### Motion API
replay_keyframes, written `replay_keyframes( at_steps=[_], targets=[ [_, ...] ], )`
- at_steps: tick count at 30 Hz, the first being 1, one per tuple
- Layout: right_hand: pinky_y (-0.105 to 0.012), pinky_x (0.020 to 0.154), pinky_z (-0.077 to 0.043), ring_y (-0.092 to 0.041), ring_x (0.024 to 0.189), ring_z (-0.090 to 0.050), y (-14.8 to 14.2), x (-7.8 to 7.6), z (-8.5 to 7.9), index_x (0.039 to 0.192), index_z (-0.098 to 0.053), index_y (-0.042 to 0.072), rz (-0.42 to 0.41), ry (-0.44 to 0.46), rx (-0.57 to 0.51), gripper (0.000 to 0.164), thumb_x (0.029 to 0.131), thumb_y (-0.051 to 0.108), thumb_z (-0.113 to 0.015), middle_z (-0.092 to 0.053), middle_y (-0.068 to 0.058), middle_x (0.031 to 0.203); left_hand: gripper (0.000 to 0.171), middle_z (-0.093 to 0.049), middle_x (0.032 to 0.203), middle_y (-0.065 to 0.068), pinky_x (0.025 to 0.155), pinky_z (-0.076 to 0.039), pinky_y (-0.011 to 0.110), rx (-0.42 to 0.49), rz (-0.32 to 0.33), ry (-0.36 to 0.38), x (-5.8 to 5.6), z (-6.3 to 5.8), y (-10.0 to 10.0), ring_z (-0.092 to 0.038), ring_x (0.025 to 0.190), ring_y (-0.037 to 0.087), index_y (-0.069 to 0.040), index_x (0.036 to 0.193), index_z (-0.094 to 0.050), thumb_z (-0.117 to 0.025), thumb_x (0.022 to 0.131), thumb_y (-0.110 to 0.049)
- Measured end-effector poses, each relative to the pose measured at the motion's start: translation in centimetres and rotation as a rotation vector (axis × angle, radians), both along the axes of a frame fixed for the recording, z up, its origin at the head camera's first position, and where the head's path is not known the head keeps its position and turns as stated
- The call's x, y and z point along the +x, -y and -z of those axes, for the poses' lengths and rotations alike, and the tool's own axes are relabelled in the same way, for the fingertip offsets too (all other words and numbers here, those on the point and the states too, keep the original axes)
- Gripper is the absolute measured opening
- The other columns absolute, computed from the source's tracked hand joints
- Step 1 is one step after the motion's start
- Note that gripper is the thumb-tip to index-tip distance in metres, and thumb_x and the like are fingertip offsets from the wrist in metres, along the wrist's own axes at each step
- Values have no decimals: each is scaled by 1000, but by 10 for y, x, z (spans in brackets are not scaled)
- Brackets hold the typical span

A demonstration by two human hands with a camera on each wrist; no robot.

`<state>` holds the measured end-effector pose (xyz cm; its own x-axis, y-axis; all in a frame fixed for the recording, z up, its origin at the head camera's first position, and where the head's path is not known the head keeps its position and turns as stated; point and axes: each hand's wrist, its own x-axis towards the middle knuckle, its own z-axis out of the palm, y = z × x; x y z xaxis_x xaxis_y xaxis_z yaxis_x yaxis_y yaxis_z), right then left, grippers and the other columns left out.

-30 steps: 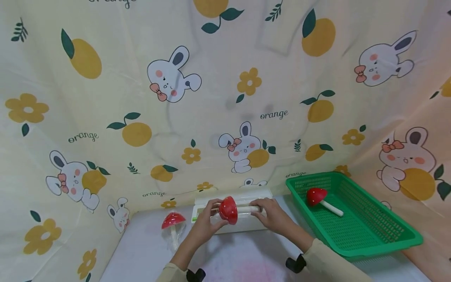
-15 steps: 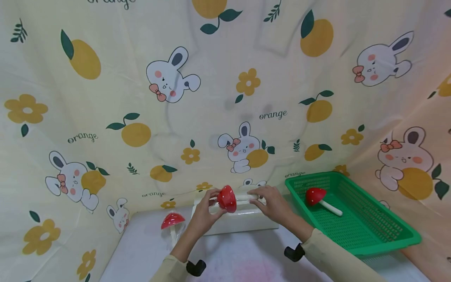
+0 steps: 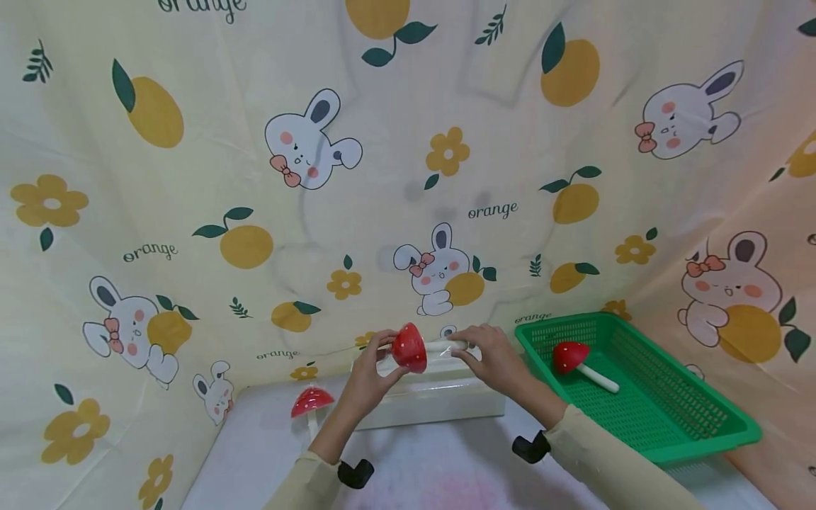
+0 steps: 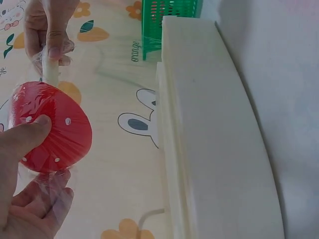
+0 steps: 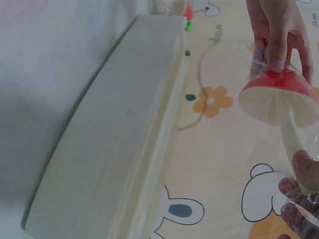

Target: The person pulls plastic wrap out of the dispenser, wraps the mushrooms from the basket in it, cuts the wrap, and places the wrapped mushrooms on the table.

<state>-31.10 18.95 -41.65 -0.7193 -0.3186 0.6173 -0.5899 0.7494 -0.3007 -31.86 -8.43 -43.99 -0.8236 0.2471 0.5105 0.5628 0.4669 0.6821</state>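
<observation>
A toy mushroom [image 3: 409, 348] with a white-dotted red cap and white stem is held sideways above a long white box [image 3: 433, 407]. My left hand [image 3: 370, 372] grips the cap, thumb on its top in the left wrist view and fingers at the opposite side. My right hand [image 3: 491, 354] pinches the stem near its end. Clear plastic film [image 4: 48, 186] covers the cap and clings about the fingers of both hands. The right wrist view shows the cap's pale underside [image 5: 271, 105].
Left of the box stands another red-capped mushroom [image 3: 312, 401], its stem partly behind my left forearm. On the right, a green basket [image 3: 707, 450] holds a third mushroom [image 3: 571, 358]. A printed cloth [image 3: 376, 156] hangs behind the white table [image 3: 255, 453].
Both hands have raised the mushroom up and away from in front of the white box, so more of the box shows. The grip on cap and stem stays the same.
</observation>
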Motion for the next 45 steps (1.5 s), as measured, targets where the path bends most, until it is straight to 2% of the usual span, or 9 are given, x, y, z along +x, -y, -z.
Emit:
replay_keyframes(
  at_steps=[7,16,21,29,32,36,45],
  targets=[
    [-36,81,-49,-10,91,-58,0,-2,-6,124,-71,28,10,-25,-6,38,87,25,-80,-71,9,101,72,-56,135,-6,103,-49,41,21,8,-4,-2,-8,-1,-54,127,19,-29,140,-42,-83,82,-17],
    [-37,83,-48,-13,92,-57,-1,-2,-15,124,-71,23,11,-22,-17,36,89,27,-77,-72,5,102,71,-55,138,-3,105,-46,48,44,9,-11,-3,-17,-4,-52,131,22,-27,140,-42,-82,83,-13],
    [-38,85,-46,-14,94,-57,-1,-2,-20,126,-70,23,2,-20,-12,36,90,30,-76,-72,3,105,71,-54,139,-7,105,-47,43,48,8,-23,-3,-23,-5,-50,132,18,-30,140,-42,-82,84,-12],
    [-39,82,-45,-13,91,-57,-1,-3,-26,125,-71,19,-19,-85,-32,39,87,23,-79,-72,5,102,71,-53,140,-7,105,-47,38,37,1,-78,-3,-31,-6,-49,133,16,-27,140,-42,-82,83,-12],
    [-38,82,-45,-12,90,-57,-1,-3,-28,125,-71,19,-16,-102,-36,39,87,24,-79,-73,5,103,70,-53,140,-6,106,-47,41,48,6,-90,-2,-34,-6,-49,133,17,-26,140,-43,-81,84,-9],
    [-38,84,-46,-12,91,-57,-1,-3,-32,125,-71,20,-23,-115,-47,39,87,24,-80,-73,4,106,70,-53,140,-7,106,-46,39,49,-3,-99,-1,-39,-7,-49,133,16,-26,140,-43,-81,84,-10],
    [-40,86,-46,-14,93,-59,-1,-1,-41,125,-71,22,-39,-105,-56,40,86,22,-80,-73,3,108,70,-53,141,-5,105,-47,41,43,-9,-125,1,-45,-7,-49,134,19,-26,141,-43,-81,84,-11]
  ],
)
